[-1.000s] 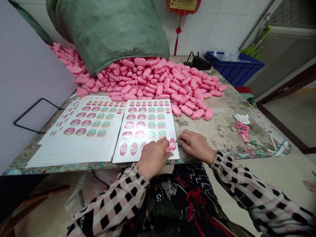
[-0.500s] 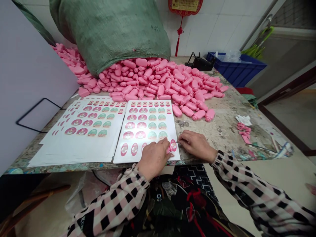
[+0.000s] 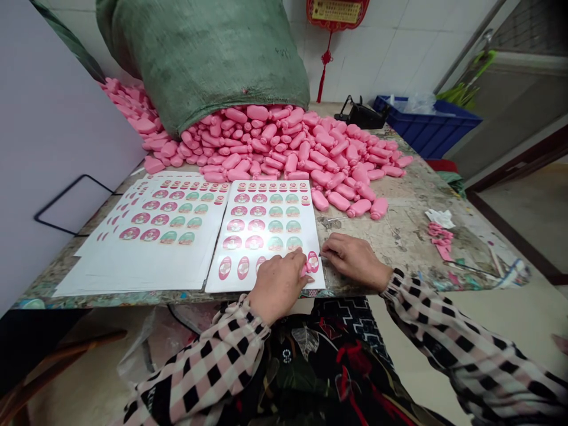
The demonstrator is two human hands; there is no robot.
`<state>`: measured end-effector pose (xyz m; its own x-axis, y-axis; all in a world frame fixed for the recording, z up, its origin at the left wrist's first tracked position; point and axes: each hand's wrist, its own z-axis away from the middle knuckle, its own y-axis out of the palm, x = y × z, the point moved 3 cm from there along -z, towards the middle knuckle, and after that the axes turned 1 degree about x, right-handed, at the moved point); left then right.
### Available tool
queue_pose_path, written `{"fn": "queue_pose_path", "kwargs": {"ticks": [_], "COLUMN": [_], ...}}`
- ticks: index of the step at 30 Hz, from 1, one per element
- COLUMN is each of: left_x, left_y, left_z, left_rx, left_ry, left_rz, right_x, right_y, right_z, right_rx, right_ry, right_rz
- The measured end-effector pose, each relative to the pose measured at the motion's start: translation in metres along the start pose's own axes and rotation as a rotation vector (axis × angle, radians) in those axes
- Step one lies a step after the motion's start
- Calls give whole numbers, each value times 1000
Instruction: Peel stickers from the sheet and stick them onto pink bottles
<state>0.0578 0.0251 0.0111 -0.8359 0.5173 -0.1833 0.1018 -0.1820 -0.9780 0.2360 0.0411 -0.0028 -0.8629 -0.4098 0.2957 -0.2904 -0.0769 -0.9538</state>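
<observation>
My left hand (image 3: 280,279) rests on the lower right of a sticker sheet (image 3: 284,275), its fingers closed around a pink plastic piece (image 3: 304,270). Only a small part of that piece shows past the fingertips. Beside the sheet's right edge, my right hand (image 3: 355,258) is closed in a pinch. A tiny dark tip pokes out from its fingers, too small to name. Between the two hands lies an oval pink sticker (image 3: 313,261) at the sheet's corner. The sheet also carries rows of pink and green stickers.
More sticker sheets (image 3: 133,266) lie fanned at the left. Behind them, many pink pieces (image 3: 266,145) spill from a green sack (image 3: 213,59). A blue crate (image 3: 430,127) and a black object (image 3: 362,113) stand at the back right. Crumpled white tissue (image 3: 439,218) and pink scraps (image 3: 440,236) lie at right.
The whole view has shifted slightly. Both hands keep nearly the same place and pose over the sheet.
</observation>
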Motion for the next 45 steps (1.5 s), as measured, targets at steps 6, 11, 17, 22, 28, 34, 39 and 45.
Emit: {"fn": "queue_pose_path", "kwargs": {"ticks": [6,11,17,22,28,34,39,45], "left_x": [1,2,1,1,2,2,1,0], "left_y": [2,3,3,3,6,5,3,1], "left_z": [1,0,0,1,-1,-1,-1,1], "left_rx": [-12,-21,-16,-26,-59,-58,-18,13], "left_ry": [0,10,14,25,47,46,21,20], "left_rz": [3,3,0,-11,-28,-20,-10,24], "right_x": [-6,-8,4,12,14,9,7,10], "right_y": [6,18,16,20,29,29,26,23], "right_z": [3,11,21,27,28,19,9,9], "right_rx": [36,1,-10,-91,-207,-218,-199,-195], "right_ry": [22,101,118,259,340,330,316,308], "right_rz": [-210,-368,-309,-335,-351,-305,-235,-192]}}
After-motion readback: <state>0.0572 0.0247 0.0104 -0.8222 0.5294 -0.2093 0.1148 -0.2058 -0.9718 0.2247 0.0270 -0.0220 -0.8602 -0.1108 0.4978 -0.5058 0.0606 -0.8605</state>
